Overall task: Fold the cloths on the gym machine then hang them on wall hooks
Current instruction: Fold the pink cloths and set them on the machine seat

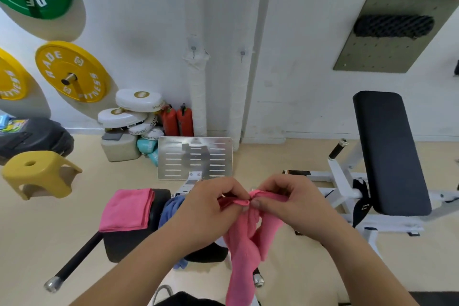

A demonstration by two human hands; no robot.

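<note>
We see our left hand (211, 202) at seven o'clock and right hand (289, 202) at five. Both forearms reach forward, fingers pinched closed, thumbs nearly meeting.

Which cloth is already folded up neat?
The pink cloth lying flat on the black roller pad, left of the hands. The other pink cloth dangles loose from both hands, and the blue cloth sits crumpled.

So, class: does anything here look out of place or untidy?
The blue cloth lies crumpled, unfolded, on the machine beside the neatly folded pink cloth. Both wall hooks are bare. Nothing looks spilled or damaged.
</note>
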